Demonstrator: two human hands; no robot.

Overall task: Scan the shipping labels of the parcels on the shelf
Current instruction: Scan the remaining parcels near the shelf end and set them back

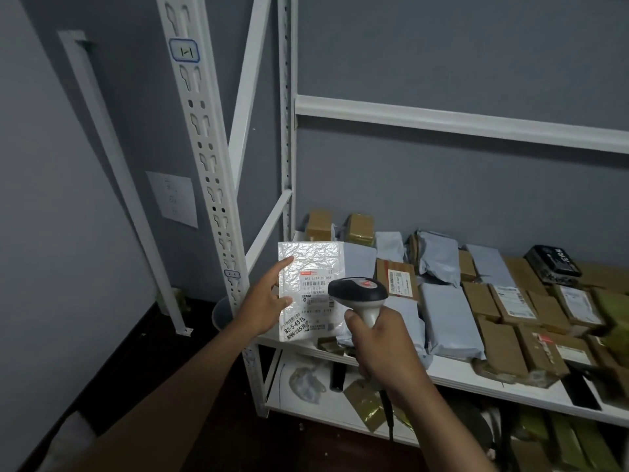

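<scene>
Grey-walled shelf [452, 366] holds parcels; left hand [263, 301] grips mailer [311, 267], right hand [381, 338] scanner [359, 291]

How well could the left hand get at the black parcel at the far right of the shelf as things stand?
Probably not well. The left hand is holding up the white bubble mailer at the shelf's left end, and the black parcel lies at the back right, beyond the right hand with the scanner.
</scene>
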